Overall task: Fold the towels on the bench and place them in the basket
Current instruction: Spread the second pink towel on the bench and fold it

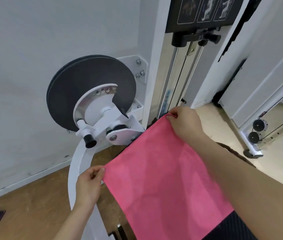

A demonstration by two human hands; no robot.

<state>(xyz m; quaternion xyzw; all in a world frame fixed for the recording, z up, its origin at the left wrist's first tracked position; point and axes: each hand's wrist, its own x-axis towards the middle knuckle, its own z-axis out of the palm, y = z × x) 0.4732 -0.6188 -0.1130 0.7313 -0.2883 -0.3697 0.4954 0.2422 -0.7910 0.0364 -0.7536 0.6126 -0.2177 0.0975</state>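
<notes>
One black wheel (pixel 91 92) beyond pink towel (pixel 163 179), white frame (pixel 75 161) beside.

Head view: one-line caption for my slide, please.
Left hand and right hand each pinch a corner of the pink towel, held spread out beside a large black disc.

Gym. Cable weight machine: big black cam wheel (pixel 90 90) on white frame (pixel 152 49), chrome guide rods (pixel 171 70), placard with exercise diagrams (pixel 204 9). More pulleys (pixel 259 125) and cables (pixel 281 121) at right. Wood-look floor (pixel 33 205), plain white wall (pixel 24 66)
</notes>
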